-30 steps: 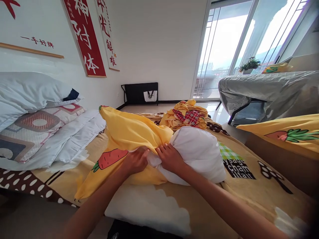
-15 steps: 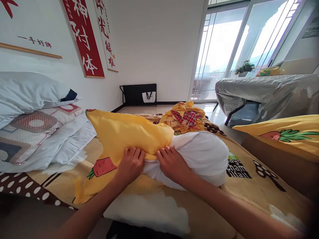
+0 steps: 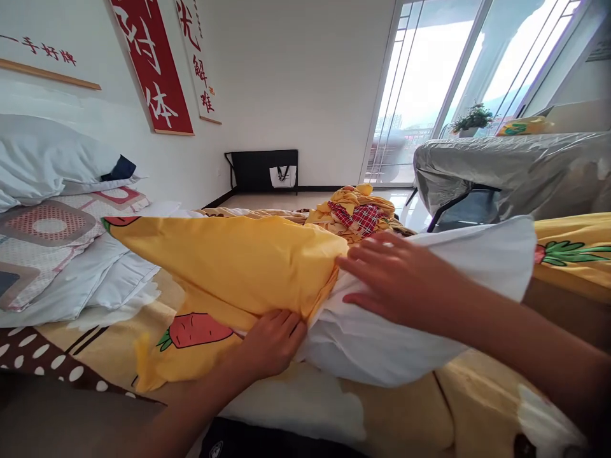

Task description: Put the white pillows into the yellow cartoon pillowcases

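Observation:
A yellow pillowcase (image 3: 229, 261) with printed carrots lies across the bed, its opening facing right. One end of a white pillow (image 3: 391, 350) is inside that opening, and the rest spreads out to the right. Fingers curled, my left hand (image 3: 274, 343) pinches the near edge of the pillowcase opening. My right hand (image 3: 396, 277) rests over the white pillow, fingers stretched out and thumb apart, with its fingertips at the far edge of the opening. How far the pillow reaches inside the case is hidden by the fabric.
White pillows and a patterned pillow (image 3: 57, 222) are stacked at the left. Crumpled yellow and red-checked cloth (image 3: 358, 213) lies behind the pillowcase. Another yellow carrot-print cloth (image 3: 577, 248) is at the right. A plastic-covered table (image 3: 506, 165) stands by the window.
My right hand has left the near edge and moved up and right to the far edge. The white pillow's right end is now flatter and extends further right. My left hand keeps its grip.

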{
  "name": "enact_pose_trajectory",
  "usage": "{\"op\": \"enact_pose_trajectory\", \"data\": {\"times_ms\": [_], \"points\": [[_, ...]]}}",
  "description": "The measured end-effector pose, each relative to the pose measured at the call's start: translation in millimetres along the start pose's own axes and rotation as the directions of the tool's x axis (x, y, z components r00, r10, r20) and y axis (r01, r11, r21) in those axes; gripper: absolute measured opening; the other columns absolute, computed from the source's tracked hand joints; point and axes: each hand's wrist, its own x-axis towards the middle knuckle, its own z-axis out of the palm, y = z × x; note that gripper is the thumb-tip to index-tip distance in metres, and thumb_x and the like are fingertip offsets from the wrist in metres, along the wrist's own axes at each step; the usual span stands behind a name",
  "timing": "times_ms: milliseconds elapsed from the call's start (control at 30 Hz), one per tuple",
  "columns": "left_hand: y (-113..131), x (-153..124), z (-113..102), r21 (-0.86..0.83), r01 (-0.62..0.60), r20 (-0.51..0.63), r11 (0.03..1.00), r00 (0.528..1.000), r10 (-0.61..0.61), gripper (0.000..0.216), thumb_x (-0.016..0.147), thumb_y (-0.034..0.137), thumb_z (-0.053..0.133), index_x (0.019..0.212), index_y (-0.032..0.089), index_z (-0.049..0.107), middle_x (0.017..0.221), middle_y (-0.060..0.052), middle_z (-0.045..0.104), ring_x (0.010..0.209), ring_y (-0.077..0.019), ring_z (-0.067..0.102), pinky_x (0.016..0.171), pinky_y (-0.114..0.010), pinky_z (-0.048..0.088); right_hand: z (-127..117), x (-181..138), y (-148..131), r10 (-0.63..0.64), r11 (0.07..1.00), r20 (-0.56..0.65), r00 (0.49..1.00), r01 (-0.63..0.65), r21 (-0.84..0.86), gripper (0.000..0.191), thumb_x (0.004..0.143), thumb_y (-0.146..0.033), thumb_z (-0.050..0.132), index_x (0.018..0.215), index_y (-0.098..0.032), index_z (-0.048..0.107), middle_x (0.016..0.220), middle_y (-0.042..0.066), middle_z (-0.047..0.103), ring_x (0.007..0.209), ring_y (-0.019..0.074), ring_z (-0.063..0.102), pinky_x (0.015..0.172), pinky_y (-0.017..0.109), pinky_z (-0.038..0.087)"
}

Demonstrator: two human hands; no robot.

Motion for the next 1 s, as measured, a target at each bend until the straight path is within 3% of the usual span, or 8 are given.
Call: {"op": "enact_pose_trajectory", "data": {"times_ms": [100,200,333,500,633,833,933,1000], "points": [[4.8,-0.4,5.1,-0.046,-0.007,-0.036,0.999,0.999,0.005,0.017,0.086,0.011,0.038,0.078,0.016,0.052,0.071,-0.005,0.055,0.062,-0.0181,0.051,0.056,-0.031,0.041,-6.5,-11.5,42.6,0.199,0.978,-0.048,0.979,-0.196,0.07,0.059,0.081,-0.068,0.05,0.118,-0.023,0.06,0.117,0.011,0.063,0.117,0.0335,0.05,0.1,0.056,0.027],[7.0,-1.2,8.3,-0.068,-0.008,-0.039,0.998,0.999,0.005,0.017,0.086,0.011,0.039,0.078,0.017,0.052,0.07,-0.004,0.055,0.062,-0.0175,0.051,0.057,-0.031,0.041,16.2,-23.8,77.3,0.406,0.878,0.171,0.898,-0.435,0.2,0.08,0.068,-0.077,0.055,0.127,-0.024,0.057,0.126,0.013,0.059,0.121,0.0381,0.049,0.1,0.059,0.028],[5.2,-2.9,15.6,-0.083,-0.009,-0.027,0.997,1.0,0.006,0.015,0.082,0.008,0.042,0.078,0.017,0.053,0.07,-0.004,0.055,0.062,-0.0174,0.051,0.058,-0.031,0.041,77.2,-35.0,85.0,0.215,0.673,0.519,0.827,-0.511,0.535,0.075,0.079,-0.067,0.054,0.142,-0.03,0.04,0.139,0.007,0.05,0.125,0.0305,0.049,0.1,0.047,0.042],[-1.9,-6.2,22.5,-0.061,0.011,0.03,0.998,1.0,-0.01,0.013,0.079,0.007,0.044,0.08,0.017,0.053,0.073,-0.004,0.055,0.066,-0.0188,0.051,0.06,-0.032,0.042,141.8,-27.9,68.7,0.245,0.453,0.419,0.874,-0.485,0.748,0.09,0.082,-0.059,0.053,0.151,-0.023,0.009,0.151,0.012,0.032,0.138,0.0256,0.032,0.106,0.042,0.037],[-2.4,-4.9,18.5,-0.139,-0.037,-0.004,0.99,0.999,0.037,0.012,0.081,0.009,0.043,0.078,0.018,0.051,0.072,-0.004,0.055,0.064,-0.0178,0.049,0.059,-0.031,0.04,150.4,-10.0,61.6,0.325,0.523,0.346,0.88,-0.472,0.71,0.11,0.073,-0.048,0.068,0.151,-0.024,-0.007,0.147,0.015,0.038,0.131,0.0292,0.041,0.104,0.048,0.034],[6.1,-11.3,15.0,-0.183,-0.059,0.025,0.981,0.998,0.064,0.01,0.081,0.011,0.047,0.077,0.019,0.051,0.072,-0.003,0.055,0.065,-0.0177,0.048,0.061,-0.031,0.038,131.5,5.8,33.1,0.217,0.67,0.269,0.938,-0.343,0.658,0.093,0.066,-0.038,0.074,0.147,-0.027,0.028,0.132,0.009,0.056,0.116,0.0287,0.055,0.094,0.039,0.043],[7.6,-25.8,10.1,-0.118,0.011,0.122,0.993,0.992,0.004,0.008,0.083,0.013,0.049,0.086,0.018,0.055,0.078,-0.004,0.058,0.071,-0.0187,0.05,0.068,-0.033,0.04,125.0,4.5,25.4,0.215,0.639,0.199,0.956,-0.292,0.712,0.065,0.069,-0.036,0.071,0.129,-0.023,0.052,0.112,0.007,0.067,0.101,0.0246,0.061,0.083,0.032,0.046],[8.0,-37.2,4.8,-0.119,0.065,0.182,0.991,0.982,-0.043,0.024,0.086,0.036,0.054,0.101,0.017,0.057,0.089,-0.006,0.062,0.081,-0.0212,0.053,0.077,-0.037,0.04,120.7,2.1,23.7,0.237,0.593,0.184,0.954,-0.292,0.75,0.045,0.071,-0.032,0.068,0.113,-0.02,0.062,0.099,0.004,0.069,0.088,0.0211,0.063,0.075,0.028,0.046]]}}
